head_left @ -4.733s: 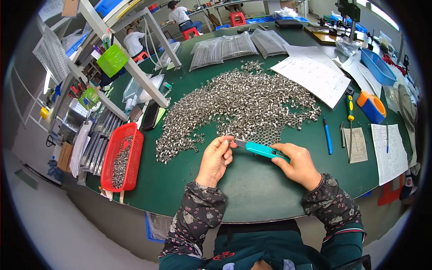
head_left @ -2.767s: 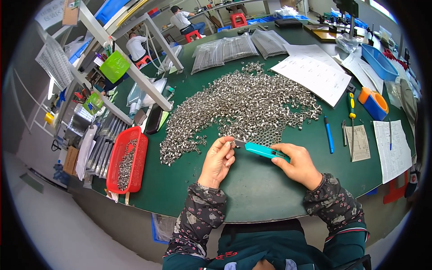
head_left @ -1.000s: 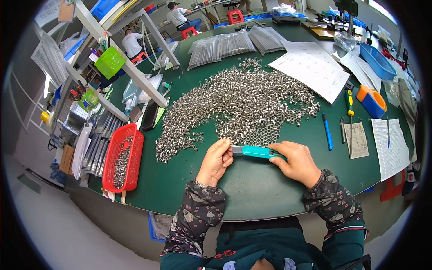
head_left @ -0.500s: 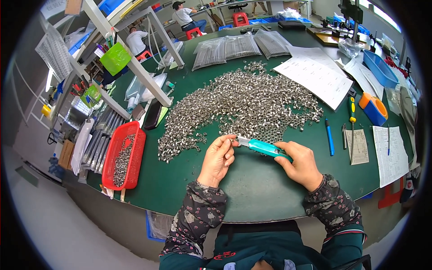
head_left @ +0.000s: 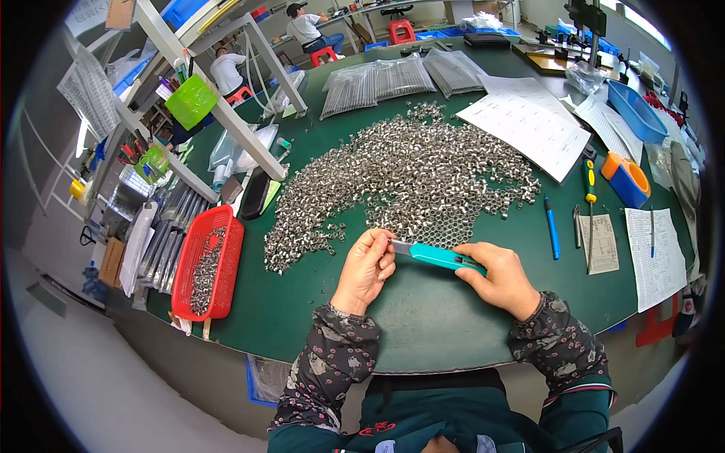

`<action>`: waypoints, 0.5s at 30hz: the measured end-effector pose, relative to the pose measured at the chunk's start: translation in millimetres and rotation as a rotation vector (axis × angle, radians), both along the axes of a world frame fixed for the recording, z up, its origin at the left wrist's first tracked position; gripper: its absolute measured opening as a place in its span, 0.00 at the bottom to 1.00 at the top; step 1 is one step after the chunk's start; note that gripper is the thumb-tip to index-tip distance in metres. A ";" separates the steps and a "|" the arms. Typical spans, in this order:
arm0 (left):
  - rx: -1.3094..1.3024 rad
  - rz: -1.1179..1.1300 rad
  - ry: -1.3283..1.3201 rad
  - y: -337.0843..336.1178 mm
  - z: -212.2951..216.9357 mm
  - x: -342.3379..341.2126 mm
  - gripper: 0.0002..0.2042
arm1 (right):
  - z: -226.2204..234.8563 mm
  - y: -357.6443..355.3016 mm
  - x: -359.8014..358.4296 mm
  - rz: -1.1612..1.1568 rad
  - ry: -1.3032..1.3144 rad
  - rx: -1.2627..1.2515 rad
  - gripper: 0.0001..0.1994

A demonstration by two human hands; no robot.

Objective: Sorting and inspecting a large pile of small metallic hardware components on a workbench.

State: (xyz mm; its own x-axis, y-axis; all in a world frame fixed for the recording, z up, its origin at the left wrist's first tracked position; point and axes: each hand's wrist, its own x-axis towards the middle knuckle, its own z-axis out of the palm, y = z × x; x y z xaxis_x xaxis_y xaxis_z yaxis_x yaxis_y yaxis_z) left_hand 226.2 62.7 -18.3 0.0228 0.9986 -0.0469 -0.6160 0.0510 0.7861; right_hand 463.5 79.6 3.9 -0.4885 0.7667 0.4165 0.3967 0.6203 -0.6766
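My right hand [head_left: 498, 278] is closed around the teal handle of a utility knife [head_left: 438, 257]. Its blade points left, and the tip meets the fingertips of my left hand [head_left: 367, 266]. Thumb and forefinger there pinch a tiny metal ring [head_left: 390, 238], mostly hidden by the fingers. Just beyond both hands spreads a wide heap of small shiny metal rings [head_left: 408, 170] on the green tabletop [head_left: 430, 325]. Some rings at the heap's near edge lie flat in a single layer.
A red basket [head_left: 236, 260] of metal pieces stands at left, beside a black phone [head_left: 255, 195]. Bagged rods [head_left: 400, 78] lie behind the heap. At right are papers [head_left: 529, 121], a blue pen [head_left: 552, 229], a screwdriver [head_left: 590, 181] and a tape roll [head_left: 627, 181]. Two people sit far off.
The knife has shifted slightly left and down, its blade now turned more edge-on against my left fingertips. My right hand moved a little with it; the left stays nearly in place.
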 end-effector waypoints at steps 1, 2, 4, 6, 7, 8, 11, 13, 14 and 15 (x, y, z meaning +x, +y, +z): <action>0.008 -0.006 0.013 -0.1 0.8 0.9 0.07 | -0.8 0.2 0.3 0.012 0.008 -0.020 0.13; 0.007 -0.007 0.013 0.0 1.3 1.4 0.07 | -1.8 0.6 0.7 0.025 0.015 -0.040 0.13; -0.003 0.015 0.073 -0.1 2.8 1.8 0.07 | -3.8 2.1 1.4 0.046 0.013 -0.065 0.13; -0.022 0.029 0.085 -0.6 3.7 2.4 0.07 | -4.3 2.8 1.9 0.066 0.010 -0.091 0.13; -0.040 0.043 0.098 -0.8 3.9 2.5 0.08 | -4.3 2.8 2.0 0.069 0.010 -0.095 0.13; -0.041 0.042 0.098 -0.7 3.8 2.1 0.08 | -4.2 2.8 2.2 0.071 0.010 -0.100 0.13; -0.060 0.038 0.176 -0.9 2.7 1.3 0.08 | 0.2 -0.1 2.2 0.038 -0.042 -0.045 0.13; -0.083 0.061 0.250 -1.3 3.3 4.1 0.10 | 2.3 -1.5 3.0 0.021 -0.071 -0.009 0.13; -0.086 0.060 0.249 -1.0 2.7 4.7 0.10 | 3.4 -2.2 3.2 0.006 -0.099 0.031 0.13; -0.095 0.069 0.279 -0.8 2.2 4.6 0.10 | 4.5 -2.8 2.8 0.006 -0.099 0.028 0.13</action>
